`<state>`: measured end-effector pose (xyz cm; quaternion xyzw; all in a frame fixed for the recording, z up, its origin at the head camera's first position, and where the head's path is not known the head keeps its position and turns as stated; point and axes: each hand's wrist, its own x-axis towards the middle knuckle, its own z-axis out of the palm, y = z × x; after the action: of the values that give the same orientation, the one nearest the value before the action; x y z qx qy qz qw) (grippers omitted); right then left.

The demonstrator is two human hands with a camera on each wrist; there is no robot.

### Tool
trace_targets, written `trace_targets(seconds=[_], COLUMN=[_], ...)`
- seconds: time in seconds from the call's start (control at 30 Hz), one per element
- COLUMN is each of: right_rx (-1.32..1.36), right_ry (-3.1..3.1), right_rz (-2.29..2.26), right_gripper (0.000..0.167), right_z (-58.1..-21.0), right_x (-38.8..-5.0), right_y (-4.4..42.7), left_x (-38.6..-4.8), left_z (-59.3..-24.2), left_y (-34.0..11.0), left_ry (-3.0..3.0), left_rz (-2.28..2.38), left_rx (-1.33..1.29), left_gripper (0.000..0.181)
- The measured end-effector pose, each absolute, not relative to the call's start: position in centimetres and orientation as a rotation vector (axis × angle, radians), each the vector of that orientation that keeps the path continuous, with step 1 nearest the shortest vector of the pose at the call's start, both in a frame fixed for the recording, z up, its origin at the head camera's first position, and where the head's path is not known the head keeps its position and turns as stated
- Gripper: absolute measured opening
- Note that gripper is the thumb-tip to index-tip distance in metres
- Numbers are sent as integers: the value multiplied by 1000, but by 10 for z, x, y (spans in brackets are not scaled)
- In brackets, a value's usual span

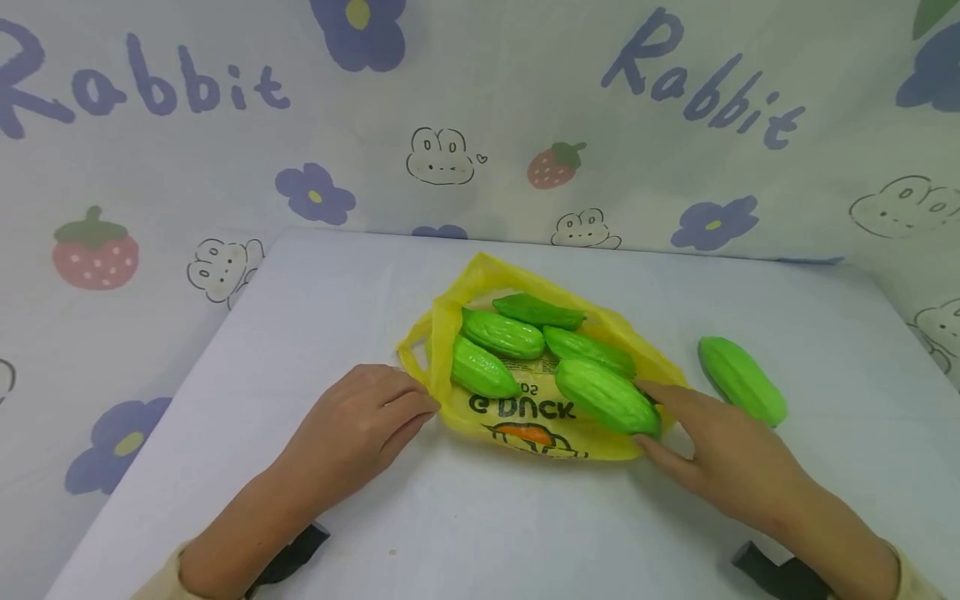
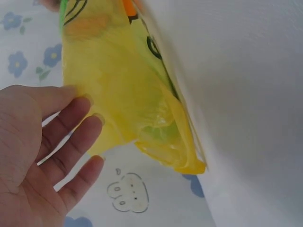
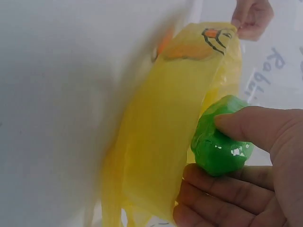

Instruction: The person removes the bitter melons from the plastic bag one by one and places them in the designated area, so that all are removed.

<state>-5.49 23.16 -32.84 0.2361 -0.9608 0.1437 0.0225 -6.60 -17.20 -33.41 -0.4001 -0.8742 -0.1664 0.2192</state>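
A yellow plastic bag lies on the table with its mouth spread wide and dark printing inside. Several glossy green bitter melons rest in it, among them one at the left and one at the back. My left hand pinches the bag's left edge between thumb and forefinger, as the left wrist view also shows. With thumb and fingers, my right hand holds a ridged bitter melon by its near end, over the right part of the bag's opening. In the right wrist view this bitter melon is seen end-on.
Another bitter melon lies on the white table to the right of the bag. Behind the table hangs a pale cloth printed with flowers, rabbits and strawberries. Dark straps show under both wrists.
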Motion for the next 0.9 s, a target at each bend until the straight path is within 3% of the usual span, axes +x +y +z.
trace_targets(seconds=[0.67,0.9], right_rx=[492,308], right_ry=[-2839,-2832], right_rz=[506,539], right_gripper=[72,66], right_z=[-315,-305], right_x=[-53,-63], right_y=[278,305], left_x=[-65,-66], left_z=[-335,-334], left_y=[-173,-173], left_ry=[-2447,-2444], left_rz=[-449,-461], left_rx=[-1084,-1086], left_gripper=[30,30])
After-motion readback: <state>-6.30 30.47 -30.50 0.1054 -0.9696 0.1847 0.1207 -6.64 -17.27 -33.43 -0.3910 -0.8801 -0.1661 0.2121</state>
